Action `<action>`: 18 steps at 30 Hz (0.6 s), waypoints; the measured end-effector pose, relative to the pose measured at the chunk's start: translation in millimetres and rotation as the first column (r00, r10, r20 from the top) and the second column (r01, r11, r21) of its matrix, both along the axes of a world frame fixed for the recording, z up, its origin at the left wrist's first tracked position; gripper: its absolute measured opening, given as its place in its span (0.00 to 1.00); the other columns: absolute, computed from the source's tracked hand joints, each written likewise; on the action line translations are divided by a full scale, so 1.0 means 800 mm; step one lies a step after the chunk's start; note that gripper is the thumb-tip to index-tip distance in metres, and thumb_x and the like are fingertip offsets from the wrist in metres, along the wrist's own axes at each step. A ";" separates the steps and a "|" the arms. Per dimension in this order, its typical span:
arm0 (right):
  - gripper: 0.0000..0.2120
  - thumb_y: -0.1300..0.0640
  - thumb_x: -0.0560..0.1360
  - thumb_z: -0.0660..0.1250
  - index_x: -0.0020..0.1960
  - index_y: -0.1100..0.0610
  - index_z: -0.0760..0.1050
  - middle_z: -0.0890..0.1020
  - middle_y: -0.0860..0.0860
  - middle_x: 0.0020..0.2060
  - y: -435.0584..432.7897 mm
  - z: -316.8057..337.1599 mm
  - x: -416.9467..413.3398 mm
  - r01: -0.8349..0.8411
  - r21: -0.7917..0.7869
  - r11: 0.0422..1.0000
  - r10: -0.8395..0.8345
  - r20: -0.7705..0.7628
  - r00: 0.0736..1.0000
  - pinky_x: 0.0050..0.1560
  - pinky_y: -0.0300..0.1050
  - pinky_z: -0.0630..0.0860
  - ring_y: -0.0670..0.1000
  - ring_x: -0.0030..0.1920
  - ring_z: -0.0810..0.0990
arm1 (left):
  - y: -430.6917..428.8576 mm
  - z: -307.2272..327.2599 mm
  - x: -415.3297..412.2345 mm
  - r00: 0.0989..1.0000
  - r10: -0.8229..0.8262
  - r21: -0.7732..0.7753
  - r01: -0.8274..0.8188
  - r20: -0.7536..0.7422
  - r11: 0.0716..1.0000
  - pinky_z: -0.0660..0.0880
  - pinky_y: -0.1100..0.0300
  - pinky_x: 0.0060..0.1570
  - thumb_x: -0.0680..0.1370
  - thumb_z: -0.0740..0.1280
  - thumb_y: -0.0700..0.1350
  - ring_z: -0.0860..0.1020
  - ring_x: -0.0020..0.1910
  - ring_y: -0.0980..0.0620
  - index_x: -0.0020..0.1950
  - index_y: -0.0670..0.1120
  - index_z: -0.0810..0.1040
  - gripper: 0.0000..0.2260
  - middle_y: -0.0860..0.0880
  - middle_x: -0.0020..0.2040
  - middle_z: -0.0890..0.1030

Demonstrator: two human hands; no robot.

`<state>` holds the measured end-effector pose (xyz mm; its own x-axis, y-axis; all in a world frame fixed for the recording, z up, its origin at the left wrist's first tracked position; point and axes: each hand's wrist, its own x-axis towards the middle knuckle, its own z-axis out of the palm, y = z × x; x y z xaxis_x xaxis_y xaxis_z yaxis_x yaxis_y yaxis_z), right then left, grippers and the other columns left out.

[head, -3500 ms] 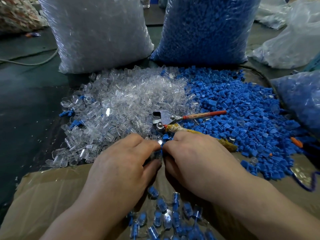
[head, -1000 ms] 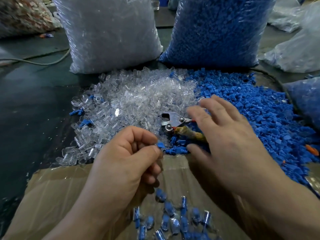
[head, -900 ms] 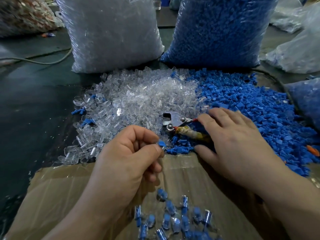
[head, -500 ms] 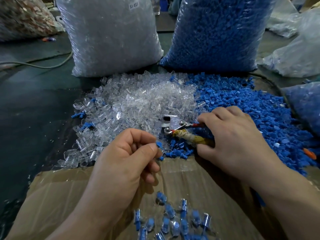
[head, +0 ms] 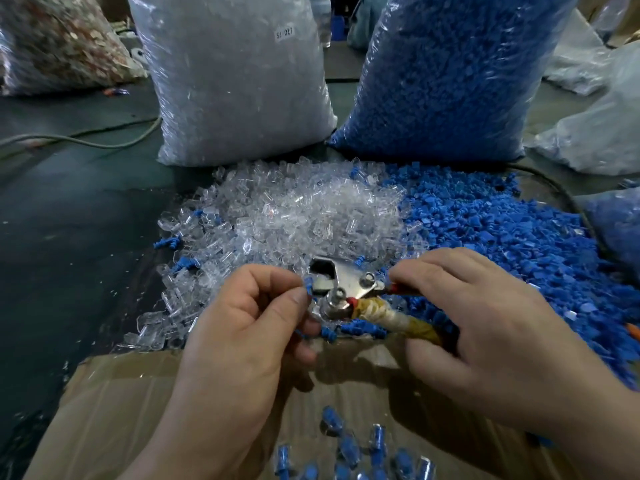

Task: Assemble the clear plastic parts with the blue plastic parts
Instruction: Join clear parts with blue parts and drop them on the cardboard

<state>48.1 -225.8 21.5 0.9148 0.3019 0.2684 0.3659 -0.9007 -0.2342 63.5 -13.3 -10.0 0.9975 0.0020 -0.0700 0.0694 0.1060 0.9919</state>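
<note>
I am pinching a small blue plastic part [head: 308, 284] between the thumb and fingers of my left hand [head: 242, 327] and offering it to the metal head of the red-handled hand press [head: 337, 284], which my right hand [head: 485, 327] is gripping by its handles. I am judging that a tilted feed could jam or flick the piece into the loose clear plastic parts [head: 304, 216] just beyond. The near brown cardboard box [head: 114, 403] is leaving little room under my wrists.

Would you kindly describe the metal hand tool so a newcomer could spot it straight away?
Find where the clear pile meets the blue pile, at the near edge. The tool lies there, its handles in the right hand. It is the only shiny metal thing, with one red handle and one wrapped in yellowish tape.
</note>
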 end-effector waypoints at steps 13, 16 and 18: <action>0.27 0.40 0.69 0.58 0.64 0.49 0.74 0.78 0.44 0.51 0.005 0.002 -0.003 -0.006 -0.037 0.999 0.004 -0.058 0.998 0.47 0.39 0.71 0.48 0.50 0.75 | 0.002 0.002 -0.002 0.998 -0.030 -0.122 0.038 0.063 0.992 0.75 0.61 0.22 0.65 0.73 0.47 0.79 0.28 0.49 0.40 0.50 0.83 0.05 0.42 0.32 0.81; 0.27 0.38 0.70 0.58 0.62 0.50 0.77 0.80 0.44 0.46 0.006 0.002 -0.003 -0.010 -0.074 0.997 0.009 -0.016 1.000 0.45 0.43 0.76 0.49 0.46 0.79 | 0.002 0.003 -0.005 0.994 -0.051 -0.084 0.060 0.097 0.995 0.77 0.63 0.26 0.64 0.73 0.48 0.80 0.30 0.49 0.41 0.51 0.83 0.07 0.42 0.34 0.82; 0.28 0.38 0.69 0.58 0.61 0.51 0.79 0.81 0.44 0.43 0.007 0.001 -0.002 -0.006 -0.084 0.996 0.006 0.000 1.000 0.43 0.44 0.76 0.50 0.44 0.79 | 0.000 0.003 -0.006 0.993 -0.048 -0.081 0.057 0.107 0.995 0.77 0.63 0.26 0.63 0.73 0.48 0.80 0.30 0.50 0.40 0.51 0.83 0.08 0.42 0.35 0.82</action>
<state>46.6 -220.5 22.7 0.9130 0.3284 0.2419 0.3710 -0.9151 -0.1580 58.4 -13.4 -7.3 0.9980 -0.0517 0.0371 -0.0267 0.1883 0.9818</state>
